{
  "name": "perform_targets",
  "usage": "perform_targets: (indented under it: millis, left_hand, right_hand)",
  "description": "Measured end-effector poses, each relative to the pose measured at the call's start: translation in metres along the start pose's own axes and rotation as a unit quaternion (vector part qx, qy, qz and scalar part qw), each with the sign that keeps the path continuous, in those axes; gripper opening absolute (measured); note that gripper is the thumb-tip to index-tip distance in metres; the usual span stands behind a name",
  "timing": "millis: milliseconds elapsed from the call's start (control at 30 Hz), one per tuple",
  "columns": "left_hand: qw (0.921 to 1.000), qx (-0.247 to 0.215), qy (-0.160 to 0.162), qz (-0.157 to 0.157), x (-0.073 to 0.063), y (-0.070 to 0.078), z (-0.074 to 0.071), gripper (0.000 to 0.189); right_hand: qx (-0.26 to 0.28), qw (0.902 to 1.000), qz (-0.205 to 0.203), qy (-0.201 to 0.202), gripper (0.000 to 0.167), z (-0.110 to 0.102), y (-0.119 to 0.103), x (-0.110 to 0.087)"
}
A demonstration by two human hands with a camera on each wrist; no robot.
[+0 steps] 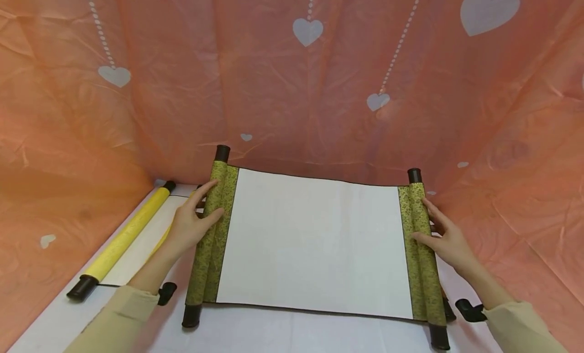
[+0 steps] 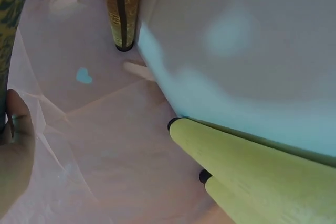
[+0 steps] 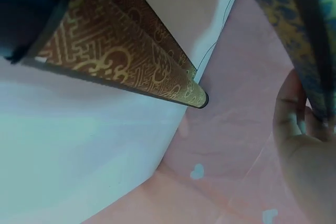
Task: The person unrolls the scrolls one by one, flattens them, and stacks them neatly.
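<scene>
A hanging scroll with a blank white sheet [image 1: 315, 241] is spread wide between both hands, raised above the table. Its rollers and side borders are green-gold with dark speckles, and black knobs cap the roller ends. My left hand [image 1: 184, 226] grips the left roller [image 1: 201, 272], thumb on the front. On the other side, my right hand [image 1: 451, 244] holds the right roller [image 1: 428, 277] between thumb and fingers. Beneath it lies a second scroll with a brown and gold patterned roller [image 3: 131, 56], mostly hidden by the held scroll in the head view.
A yellow scroll [image 1: 130, 231] lies partly unrolled on the white table [image 1: 283, 338] at the left, partly behind my left forearm. Pink-orange sheeting [image 1: 274, 89] with pale hearts hangs behind and at the sides, close to the table's edges.
</scene>
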State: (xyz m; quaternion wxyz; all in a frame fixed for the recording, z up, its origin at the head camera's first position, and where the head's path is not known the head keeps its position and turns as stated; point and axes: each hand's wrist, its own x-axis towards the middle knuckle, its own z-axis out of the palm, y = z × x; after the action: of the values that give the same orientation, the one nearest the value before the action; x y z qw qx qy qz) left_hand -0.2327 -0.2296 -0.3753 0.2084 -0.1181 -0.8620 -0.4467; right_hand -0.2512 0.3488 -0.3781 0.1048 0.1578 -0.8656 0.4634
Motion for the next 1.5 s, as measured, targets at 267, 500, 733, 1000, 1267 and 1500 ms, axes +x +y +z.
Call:
perform_targets:
  millis: [267,500,733,1000,1267,1500]
  left_hand:
    - [0.9998,0.021,0.002,0.007,0.009,-0.007,-0.011,0.065]
    - [0.9982,0.019,-0.049,-0.028,0.024,-0.013,-0.016,0.065]
    - [0.9911,0.047,-0.109,-0.06,0.04,-0.028,-0.011,0.068]
    - [0.9823,0.068,-0.153,-0.083,0.051,-0.051,-0.004,0.07]
    - [0.9776,0.051,-0.18,-0.096,0.059,-0.068,0.012,0.071]
    - [0.975,0.073,-0.19,-0.09,0.063,-0.075,0.024,0.07]
  right_hand:
    - [-0.098,0.9943,0.009,-0.04,0.089,-0.006,-0.001,0.01]
    - [-0.12,0.9877,0.046,-0.089,0.09,-0.008,-0.003,0.033]
    - [-0.107,0.9851,0.037,-0.129,0.09,-0.006,0.005,0.052]
    - [-0.106,0.979,0.06,-0.164,0.09,0.006,0.016,0.068]
    - [-0.097,0.9777,0.072,-0.172,0.087,0.013,0.031,0.071]
    - [-0.099,0.9757,0.089,-0.174,0.087,0.017,0.043,0.073]
